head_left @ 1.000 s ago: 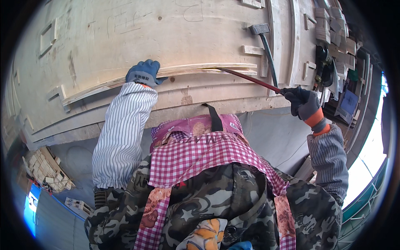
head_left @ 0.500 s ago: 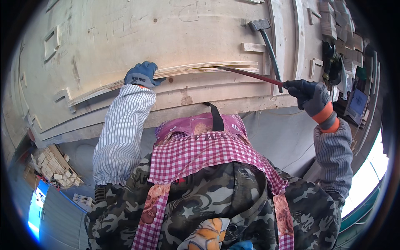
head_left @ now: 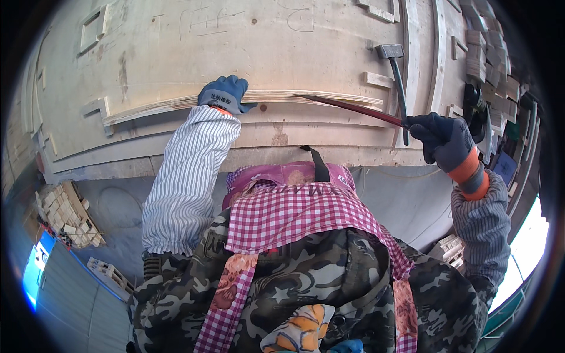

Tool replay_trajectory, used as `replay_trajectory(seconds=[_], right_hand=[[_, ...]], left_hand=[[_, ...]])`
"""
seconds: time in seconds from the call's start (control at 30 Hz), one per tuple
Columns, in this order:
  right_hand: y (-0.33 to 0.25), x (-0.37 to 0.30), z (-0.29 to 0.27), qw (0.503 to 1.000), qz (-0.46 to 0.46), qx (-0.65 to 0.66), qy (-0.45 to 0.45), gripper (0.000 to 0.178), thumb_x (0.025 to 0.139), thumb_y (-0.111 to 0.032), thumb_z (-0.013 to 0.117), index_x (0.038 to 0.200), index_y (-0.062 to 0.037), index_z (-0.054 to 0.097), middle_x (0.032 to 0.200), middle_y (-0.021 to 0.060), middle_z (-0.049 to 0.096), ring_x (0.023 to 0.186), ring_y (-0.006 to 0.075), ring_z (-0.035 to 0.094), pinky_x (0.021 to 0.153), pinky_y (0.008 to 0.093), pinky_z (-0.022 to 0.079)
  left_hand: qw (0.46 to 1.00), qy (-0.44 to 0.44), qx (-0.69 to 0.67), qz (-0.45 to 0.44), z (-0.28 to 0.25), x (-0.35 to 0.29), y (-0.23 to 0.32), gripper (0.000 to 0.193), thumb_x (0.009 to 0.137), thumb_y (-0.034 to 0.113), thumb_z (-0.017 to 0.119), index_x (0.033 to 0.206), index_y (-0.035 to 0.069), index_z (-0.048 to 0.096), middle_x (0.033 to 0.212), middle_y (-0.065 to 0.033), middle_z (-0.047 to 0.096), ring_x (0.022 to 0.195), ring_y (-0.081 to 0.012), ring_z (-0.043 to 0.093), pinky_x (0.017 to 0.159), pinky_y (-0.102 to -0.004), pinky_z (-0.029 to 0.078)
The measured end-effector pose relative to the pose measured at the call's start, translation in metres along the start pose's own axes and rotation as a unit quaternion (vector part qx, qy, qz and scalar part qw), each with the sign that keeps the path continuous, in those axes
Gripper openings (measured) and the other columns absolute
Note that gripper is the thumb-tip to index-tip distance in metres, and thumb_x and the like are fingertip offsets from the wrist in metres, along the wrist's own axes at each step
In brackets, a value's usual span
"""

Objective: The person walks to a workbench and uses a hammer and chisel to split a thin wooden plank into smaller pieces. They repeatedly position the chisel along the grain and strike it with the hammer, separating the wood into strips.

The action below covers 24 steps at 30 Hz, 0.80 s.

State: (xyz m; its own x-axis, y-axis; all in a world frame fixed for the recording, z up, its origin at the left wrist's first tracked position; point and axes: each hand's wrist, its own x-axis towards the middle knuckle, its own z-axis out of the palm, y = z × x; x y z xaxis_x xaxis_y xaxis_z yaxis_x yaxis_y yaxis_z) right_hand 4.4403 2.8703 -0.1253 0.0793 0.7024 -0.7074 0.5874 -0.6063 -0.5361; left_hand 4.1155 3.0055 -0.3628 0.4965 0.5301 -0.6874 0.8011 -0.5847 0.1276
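Observation:
My left hand (head_left: 224, 95), in a blue-grey rubber-coated glove, is closed around long thin plywood strips (head_left: 159, 106) lying near the bench's front edge. My right hand (head_left: 440, 136) wears a similar glove with an orange cuff. It grips the near end of a slim dark-red bar (head_left: 365, 113), whose shape suggests a pry tool. The bar slants left across the strips, its tapered dark tip at their upper edge. Whether that tip sits between two layers is hard to see. A hammer (head_left: 397, 76) lies just beyond the bar, its handle end close to my right hand.
The strips rest on a large plywood bench top (head_left: 194, 59). Small wooden frames and corner blocks (head_left: 94, 28) are fixed on it. Stacked wood blocks (head_left: 484, 59) and dark power tools (head_left: 472, 100) stand at right. A pile of offcuts (head_left: 67, 217) sits at lower left.
The whole view has shifted, so bench things appear farther right. The bar's tip has slid left along the strips. The gap between the strips at their right end looks narrower. Both hands keep their hold.

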Motion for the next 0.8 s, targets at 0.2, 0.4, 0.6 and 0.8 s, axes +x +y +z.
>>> replay_trajectory(seconds=[0.2, 0.4, 0.6, 0.8], right_hand=[[0.007, -0.009, 0.004, 1.000, -0.004, -0.028, 0.005, 0.021, 0.092, -0.006, 0.046, 0.105, -0.0003, 0.062, 0.084, 0.0044, 0.067, 0.047, 0.0046, 0.047, 0.041, 0.0205, 0.038], [0.006, 0.000, 0.005, 0.998, 0.025, 0.055, 0.005, 0.019, 0.091, -0.008, 0.051, 0.104, -0.0002, 0.063, 0.079, 0.0048, 0.065, 0.045, 0.0062, 0.047, 0.040, 0.0207, 0.038], [0.004, 0.034, -0.025, 0.996, 0.069, 0.033, -0.054, 0.018, 0.089, -0.011, 0.057, 0.100, 0.0003, 0.064, 0.067, 0.0044, 0.062, 0.040, 0.0065, 0.044, 0.038, 0.0209, 0.036], [0.006, 0.075, -0.052, 0.993, 0.086, 0.022, -0.071, 0.015, 0.087, -0.010, 0.059, 0.095, 0.0005, 0.066, 0.061, 0.0041, 0.060, 0.039, 0.0061, 0.044, 0.036, 0.0210, 0.033]], left_hand=[[1.000, -0.011, 0.006, 0.001, -0.001, 0.000, 0.001, 0.060, 0.071, 0.054, 0.066, 0.114, 0.014, 0.053, 0.112, -0.0080, 0.053, 0.105, -0.0232, 0.053, 0.091, -0.0372, 0.044], [1.000, -0.008, 0.009, -0.001, -0.002, -0.001, 0.003, 0.059, 0.072, 0.054, 0.065, 0.113, 0.013, 0.053, 0.111, -0.0081, 0.054, 0.105, -0.0234, 0.054, 0.090, -0.0370, 0.045], [1.000, -0.011, 0.001, 0.003, -0.004, -0.005, 0.003, 0.055, 0.073, 0.052, 0.065, 0.110, 0.012, 0.053, 0.109, -0.0083, 0.054, 0.103, -0.0235, 0.055, 0.088, -0.0368, 0.045], [0.999, -0.033, -0.003, 0.026, -0.005, -0.008, 0.001, 0.052, 0.074, 0.049, 0.065, 0.109, 0.012, 0.054, 0.108, -0.0079, 0.054, 0.102, -0.0231, 0.054, 0.088, -0.0366, 0.045]])
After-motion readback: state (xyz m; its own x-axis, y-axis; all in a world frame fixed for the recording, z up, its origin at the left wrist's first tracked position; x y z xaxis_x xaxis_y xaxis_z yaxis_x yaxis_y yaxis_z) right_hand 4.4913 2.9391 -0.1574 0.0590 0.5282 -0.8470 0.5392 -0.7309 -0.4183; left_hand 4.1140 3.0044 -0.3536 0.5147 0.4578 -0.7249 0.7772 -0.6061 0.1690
